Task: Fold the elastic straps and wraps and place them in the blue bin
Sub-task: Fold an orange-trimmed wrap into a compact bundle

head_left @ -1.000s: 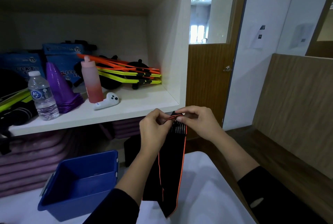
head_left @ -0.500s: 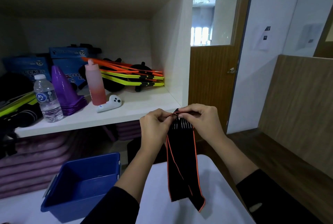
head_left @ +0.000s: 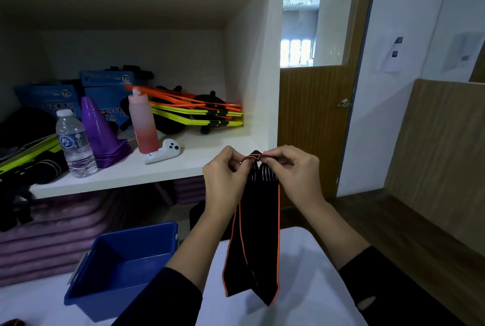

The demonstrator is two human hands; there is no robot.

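My left hand and right hand both pinch the top fold of the black, orange-edged wrap at frame centre. Its long axis hangs straight down from this grip. The blue bin lies lower left, nearer my left hand.

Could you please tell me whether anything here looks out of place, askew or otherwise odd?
Only slightly: the black wrap, pinched at its top by the left hand and right hand, hangs with its lower ends uneven. Blue bin sits upright.
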